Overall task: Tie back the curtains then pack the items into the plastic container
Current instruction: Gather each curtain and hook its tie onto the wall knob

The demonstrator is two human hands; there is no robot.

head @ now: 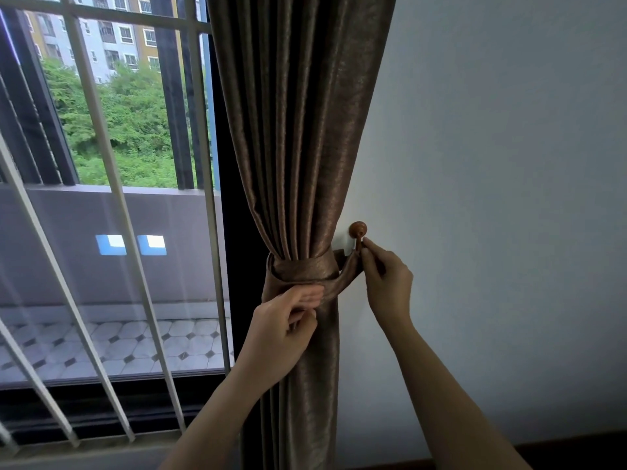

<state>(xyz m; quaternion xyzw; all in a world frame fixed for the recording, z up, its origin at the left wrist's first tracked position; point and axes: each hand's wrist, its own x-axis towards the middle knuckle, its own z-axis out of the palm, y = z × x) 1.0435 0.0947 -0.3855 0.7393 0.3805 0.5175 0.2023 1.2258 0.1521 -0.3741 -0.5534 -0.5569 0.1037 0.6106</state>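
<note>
Tie-back step, near its end by the look of it. Curtain gathered into one bundle beside the wall, long axis vertical, cinched at mid-height by a matching fabric tie-back. Tie-back axis roughly horizontal, rising to the right toward the wooden hook on the wall. Right hand pinching the tie-back's end, just below the knob and touching the hook stem; clearly the nearer hand for the hooking move. Loop end just below and slightly left of the knob, so likely a short lift up and over. Left hand clenched on the band's lower edge at the curtain front, steadying. Cannot tell whether the loop is already seated on the hook. Count: one curtain, one tie-back, one hook, two hands. Plastic container and items to pack: not in view. Window grille to the left, well apart.
</note>
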